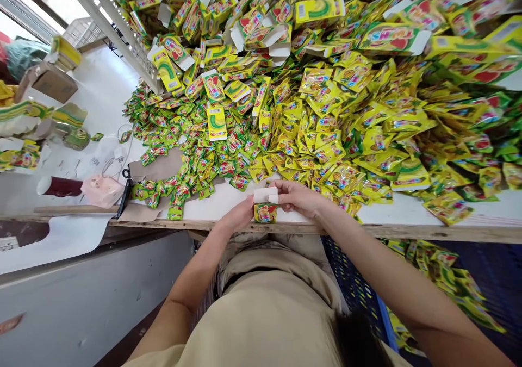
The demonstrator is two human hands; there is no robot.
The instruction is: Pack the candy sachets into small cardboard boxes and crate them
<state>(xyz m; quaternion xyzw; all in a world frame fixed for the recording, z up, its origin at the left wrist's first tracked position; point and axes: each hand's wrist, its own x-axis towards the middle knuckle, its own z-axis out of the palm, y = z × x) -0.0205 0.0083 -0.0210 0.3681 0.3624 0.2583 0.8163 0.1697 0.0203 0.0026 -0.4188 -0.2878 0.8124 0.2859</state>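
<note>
A small yellow box (265,213) with a white flap raised at its top is held upright at the table's front edge. My left hand (241,213) grips its left side. The fingers of my right hand (297,197) are closed on the box's upper right, by the white flap. Just beyond the hands, yellow sachets (326,149) lie heaped on the right and small green sachets (199,163) on the left. Whether anything is inside the box cannot be made out.
More yellow boxes (216,122) lie on the heap. A white perforated crate (122,35) stands behind it. Scissors (126,172), a black tool (124,198) and a pink bag (103,190) are at left. A blue crate (354,285) with sachets is below the table's right side.
</note>
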